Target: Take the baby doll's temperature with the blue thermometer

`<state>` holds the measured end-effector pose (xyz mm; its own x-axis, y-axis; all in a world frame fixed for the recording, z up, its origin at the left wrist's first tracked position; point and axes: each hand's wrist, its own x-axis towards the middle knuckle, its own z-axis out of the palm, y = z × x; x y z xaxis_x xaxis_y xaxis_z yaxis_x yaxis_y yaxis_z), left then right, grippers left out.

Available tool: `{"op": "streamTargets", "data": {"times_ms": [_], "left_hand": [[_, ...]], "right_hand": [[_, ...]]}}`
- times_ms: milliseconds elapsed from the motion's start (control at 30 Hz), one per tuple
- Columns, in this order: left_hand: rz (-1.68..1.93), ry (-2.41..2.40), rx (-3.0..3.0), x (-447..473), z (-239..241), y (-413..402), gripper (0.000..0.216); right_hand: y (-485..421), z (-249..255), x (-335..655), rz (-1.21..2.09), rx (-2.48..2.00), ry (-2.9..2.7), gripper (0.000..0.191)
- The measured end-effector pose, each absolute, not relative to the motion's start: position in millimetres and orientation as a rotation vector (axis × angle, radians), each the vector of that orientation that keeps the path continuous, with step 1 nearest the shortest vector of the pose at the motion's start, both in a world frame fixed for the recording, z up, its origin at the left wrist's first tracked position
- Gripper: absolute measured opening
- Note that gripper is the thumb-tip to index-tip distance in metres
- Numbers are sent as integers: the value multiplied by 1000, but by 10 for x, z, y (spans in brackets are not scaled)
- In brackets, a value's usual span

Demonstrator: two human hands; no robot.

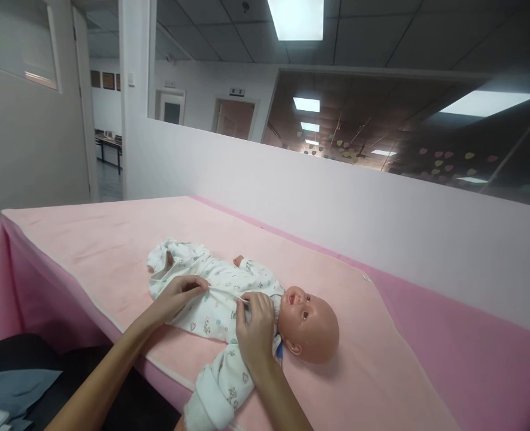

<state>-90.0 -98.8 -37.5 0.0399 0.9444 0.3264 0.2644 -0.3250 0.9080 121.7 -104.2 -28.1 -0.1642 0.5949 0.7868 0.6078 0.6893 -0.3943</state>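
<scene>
Left hand [188, 292] and right hand [256, 328] pinch garment edge [226, 293] between them; doll's head [313, 328] rightward; sleeves [231, 372] on, front apparently unfastened.

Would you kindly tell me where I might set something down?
Bare peach-pink cloth sheet lies right of the bald plastic doll, up to the bright pink cover, and left of its white printed garment. The garment's front is crowded by the left hand and right hand.

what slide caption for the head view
Left hand and right hand hold the printed outfit of a doll on pink cloth.
</scene>
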Motion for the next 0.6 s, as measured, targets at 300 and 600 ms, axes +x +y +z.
{"op": "streamTargets", "data": {"times_ms": [300, 600], "left_hand": [[1266, 1384, 1774, -914, -354, -955, 24], [1285, 1493, 1743, -880, -349, -960, 27]], "right_hand": [[-1013, -304, 1210, -35, -938, -1805, 10], [-1019, -290, 1203, 14, -948, -1788, 10]]}}
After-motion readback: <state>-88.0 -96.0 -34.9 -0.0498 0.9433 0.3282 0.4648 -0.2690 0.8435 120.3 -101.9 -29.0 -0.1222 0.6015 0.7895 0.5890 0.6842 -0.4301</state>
